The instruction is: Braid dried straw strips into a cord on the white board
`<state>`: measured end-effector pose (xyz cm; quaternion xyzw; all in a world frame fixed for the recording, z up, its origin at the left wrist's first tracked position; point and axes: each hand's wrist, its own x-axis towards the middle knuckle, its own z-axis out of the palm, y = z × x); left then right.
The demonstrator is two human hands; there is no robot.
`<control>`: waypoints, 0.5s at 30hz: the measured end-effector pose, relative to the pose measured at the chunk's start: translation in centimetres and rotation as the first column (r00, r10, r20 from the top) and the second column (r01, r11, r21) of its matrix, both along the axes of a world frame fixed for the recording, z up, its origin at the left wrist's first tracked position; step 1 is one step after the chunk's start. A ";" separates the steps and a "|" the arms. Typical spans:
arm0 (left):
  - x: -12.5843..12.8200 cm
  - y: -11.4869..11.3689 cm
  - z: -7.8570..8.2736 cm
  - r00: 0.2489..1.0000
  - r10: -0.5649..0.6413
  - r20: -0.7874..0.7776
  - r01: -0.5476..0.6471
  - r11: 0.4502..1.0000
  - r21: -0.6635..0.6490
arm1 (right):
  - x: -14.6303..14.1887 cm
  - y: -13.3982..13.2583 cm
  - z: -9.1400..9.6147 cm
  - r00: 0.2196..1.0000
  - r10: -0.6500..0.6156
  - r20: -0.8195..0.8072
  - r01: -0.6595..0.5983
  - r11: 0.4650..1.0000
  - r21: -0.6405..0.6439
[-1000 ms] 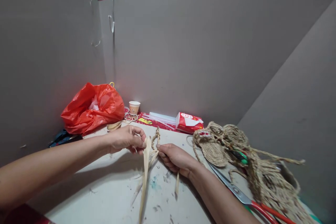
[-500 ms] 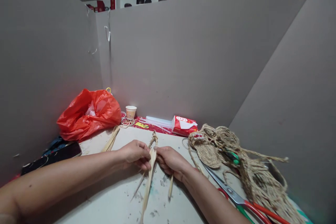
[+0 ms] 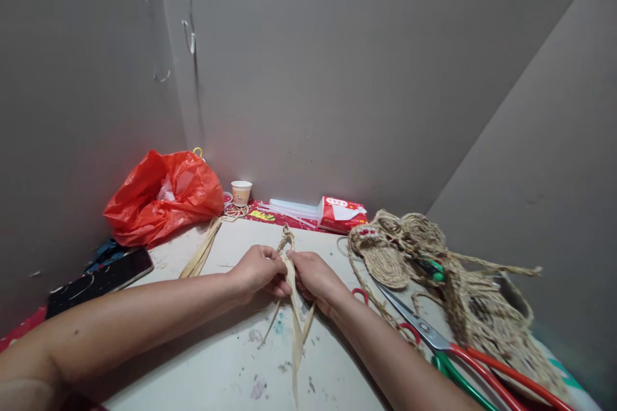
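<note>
Pale, flat strips of dried plant fibre (image 3: 295, 327) run down from between my two hands over the white table (image 3: 202, 359). Above the fingers, a short braided loop of the same fibre (image 3: 286, 237) points away from me. My left hand (image 3: 263, 273) pinches the strips from the left, its fingers curled. Close beside it, my right hand (image 3: 315, 279) grips them from the other side, thumb and forefinger near the base of the braid. One strip end sticks out below each hand. The exact hold inside the fingers is partly hidden.
Left: a red plastic bag (image 3: 164, 199), a dark phone (image 3: 101, 281), loose strips (image 3: 202, 249). Back: a paper cup (image 3: 241, 193), a red tissue pack (image 3: 341, 214). Right: coiled braided cord (image 3: 385, 263) and red-handled scissors (image 3: 427, 334). Grey partitions (image 3: 308, 90) enclose the table.
The camera view has tilted down, so things sit higher in the picture. Both hands stay at the braid's base; the hanging strips have shifted, and the strip under my right hand now slants beside the middle one.
</note>
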<state>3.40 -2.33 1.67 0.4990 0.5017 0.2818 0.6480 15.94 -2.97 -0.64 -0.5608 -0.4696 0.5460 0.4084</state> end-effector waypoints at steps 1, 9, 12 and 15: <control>0.1 0.0 -0.1 1.000 0.009 0.008 -0.009 1.000 -0.002 | -0.1 0.0 -0.1 1.000 -0.008 0.011 0.008 1.000 0.016; 0.6 -0.3 0.1 0.996 0.059 0.073 -0.061 0.998 0.014 | -0.3 0.0 -0.6 0.999 -0.046 0.022 0.043 0.994 0.104; 0.4 -0.7 0.2 0.991 0.061 0.118 -0.063 0.998 0.015 | -0.5 0.0 -0.4 0.999 -0.033 -0.012 0.034 0.995 0.091; 0.1 -1.0 0.1 0.983 0.087 0.162 -0.094 0.995 0.033 | -0.6 -0.1 -0.1 0.997 -0.032 -0.064 0.034 0.999 0.040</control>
